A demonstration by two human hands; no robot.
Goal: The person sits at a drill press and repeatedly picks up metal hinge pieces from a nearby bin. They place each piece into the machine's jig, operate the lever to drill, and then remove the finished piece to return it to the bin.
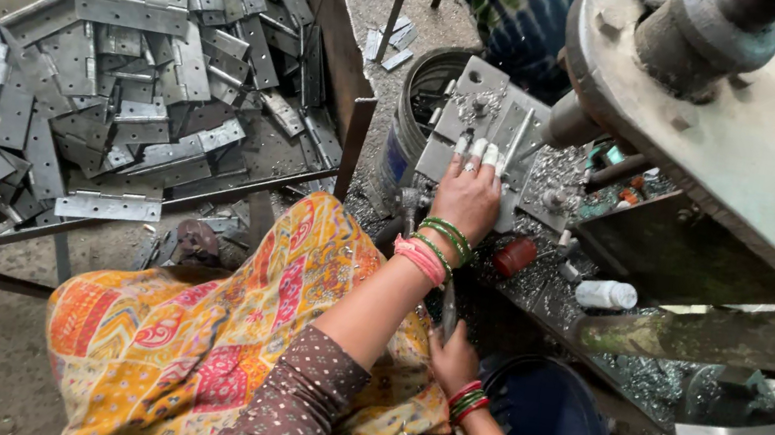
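Observation:
My left hand (467,194) reaches forward and presses its fingertips on a grey metal hinge plate (483,110) that lies on the machine's bed, so the hand grips the plate's near edge. Green and pink bangles ring that wrist. My right hand (455,358) is low and close to my body, closed around a thin dark metal lever (448,309) that rises from it. Metal shavings (556,171) lie around the plate.
A big heap of grey hinges (107,57) fills a metal-framed bin on the left. A metal bucket (414,115) stands behind the plate and a blue bucket (551,422) by my right arm. The machine's heavy head (745,116) overhangs top right. Another person's green patterned clothing (518,9) shows beyond.

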